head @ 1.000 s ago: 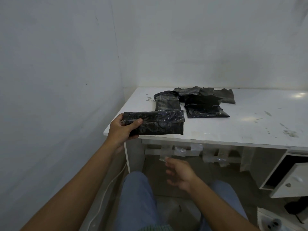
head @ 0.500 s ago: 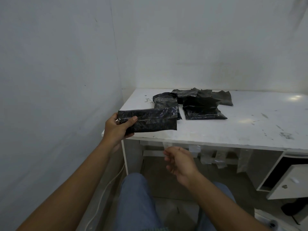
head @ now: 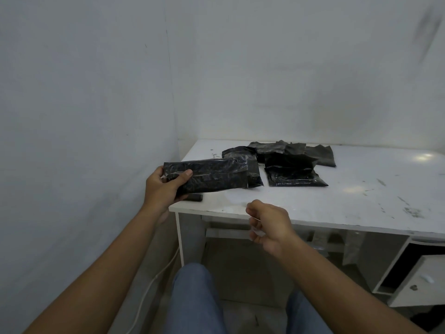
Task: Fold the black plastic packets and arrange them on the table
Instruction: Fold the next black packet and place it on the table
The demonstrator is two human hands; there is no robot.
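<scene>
My left hand [head: 163, 186] grips the left end of a folded black plastic packet [head: 212, 177], held level just above the front left corner of the white table [head: 313, 203]. My right hand [head: 267, 225] hovers at the table's front edge, fingers curled, pinching a thin clear plastic strip [head: 255, 229] that is hard to make out. Two more black packets lie flat on the table: one [head: 243, 162] partly hidden behind the held packet, another [head: 293, 175] to its right. Crumpled black packets [head: 301, 150] are heaped behind them near the wall.
A small dark object [head: 193, 197] lies on the table under the held packet. Walls close in on the left and behind. An open white drawer [head: 419, 280] juts out under the table at the right. My knees in jeans [head: 192, 300] are below, beside a white cable [head: 154, 280].
My right hand rose from under the table to its front edge and curled its fingers. The left hand with the packet shifted slightly left; the small dark object now shows beneath it.
</scene>
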